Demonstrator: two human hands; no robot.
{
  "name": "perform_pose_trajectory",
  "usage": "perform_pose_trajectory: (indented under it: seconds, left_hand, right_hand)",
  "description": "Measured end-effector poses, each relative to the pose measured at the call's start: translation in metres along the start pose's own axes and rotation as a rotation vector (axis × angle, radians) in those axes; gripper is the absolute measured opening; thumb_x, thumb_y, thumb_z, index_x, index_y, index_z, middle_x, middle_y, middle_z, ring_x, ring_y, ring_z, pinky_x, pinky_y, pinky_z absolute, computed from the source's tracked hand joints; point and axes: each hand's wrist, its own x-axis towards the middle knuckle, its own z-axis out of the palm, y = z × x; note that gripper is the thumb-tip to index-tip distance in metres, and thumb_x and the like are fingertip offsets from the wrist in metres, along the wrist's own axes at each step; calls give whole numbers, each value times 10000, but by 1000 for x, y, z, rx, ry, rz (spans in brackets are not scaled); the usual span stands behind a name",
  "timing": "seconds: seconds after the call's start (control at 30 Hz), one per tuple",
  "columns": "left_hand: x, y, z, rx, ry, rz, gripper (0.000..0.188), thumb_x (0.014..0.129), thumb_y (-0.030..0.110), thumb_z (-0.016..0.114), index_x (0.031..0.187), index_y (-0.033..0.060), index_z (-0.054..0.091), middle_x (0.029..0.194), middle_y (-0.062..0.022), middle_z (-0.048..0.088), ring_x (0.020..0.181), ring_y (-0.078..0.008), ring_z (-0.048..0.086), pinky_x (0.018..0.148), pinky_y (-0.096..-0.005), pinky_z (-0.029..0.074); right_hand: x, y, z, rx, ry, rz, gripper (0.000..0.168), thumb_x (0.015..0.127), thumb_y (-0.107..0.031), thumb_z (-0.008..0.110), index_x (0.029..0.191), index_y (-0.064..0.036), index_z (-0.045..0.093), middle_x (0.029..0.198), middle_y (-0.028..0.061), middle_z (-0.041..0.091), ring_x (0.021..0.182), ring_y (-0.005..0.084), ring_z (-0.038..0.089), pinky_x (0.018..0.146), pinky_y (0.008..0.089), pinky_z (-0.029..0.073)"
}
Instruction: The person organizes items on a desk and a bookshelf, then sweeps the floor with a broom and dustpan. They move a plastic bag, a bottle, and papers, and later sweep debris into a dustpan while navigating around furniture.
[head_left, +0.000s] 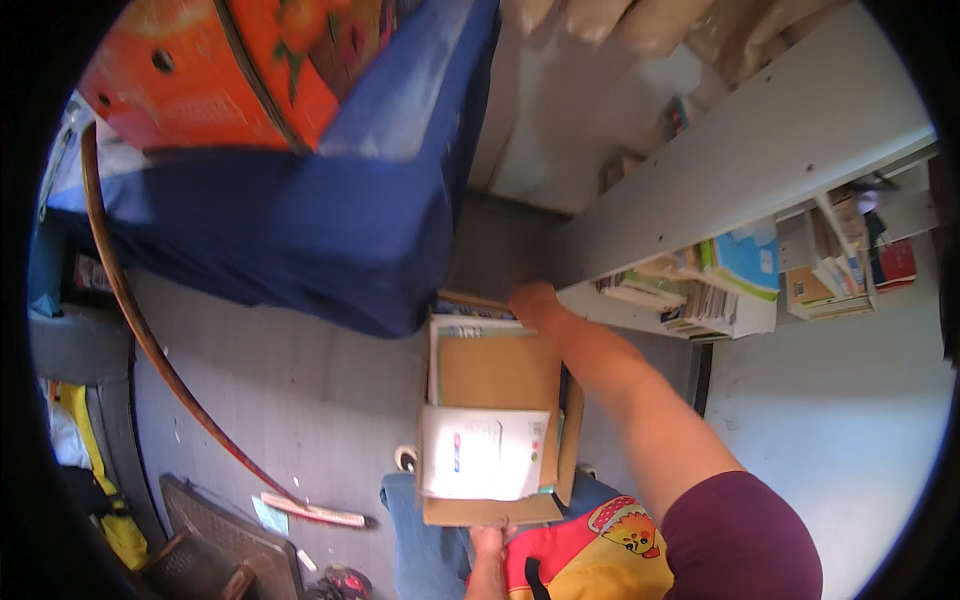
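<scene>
A cardboard box (571, 450) filled with books and papers stands before me, close to my legs. On top lie a brown cardboard sheet (487, 371) and a white booklet (480, 454) with printing. My left hand (491, 534) is at the box's near flap, its fingers at the edge; part of the grip is hidden under the flap. My right hand (534, 304) reaches to the far right corner of the box and is blurred, so its fingers cannot be made out clearly.
A white shelf unit (705, 187) with books rises at the right. A blue cloth (315, 225) hangs at the upper left, beneath an orange printed box (217, 82). On the left, a broom (172, 375) leans above the floor, near a dark stool (225, 540).
</scene>
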Motion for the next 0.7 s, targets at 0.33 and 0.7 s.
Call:
perform_pose_trajectory:
  seconds: [0.33,0.7]
  left_hand:
    - [58,-10,-23,-5,82,-64,423,862,69,510,1264,-5,404,1101,-193,574,763,-348,658,473,-422,591]
    - [32,20,-4,112,311,38,301,792,6,469,1004,-207,468,688,-273,602,422,-324,600,312,-401,484]
  right_hand:
    - [36,15,-21,-101,-366,-113,234,790,-116,565,975,-84,704,1011,135,671,951,303,639,728,431,526]
    - [41,31,-55,166,-551,-411,261,784,-112,559,1007,-55,682,1035,155,662,972,335,624,801,416,506]
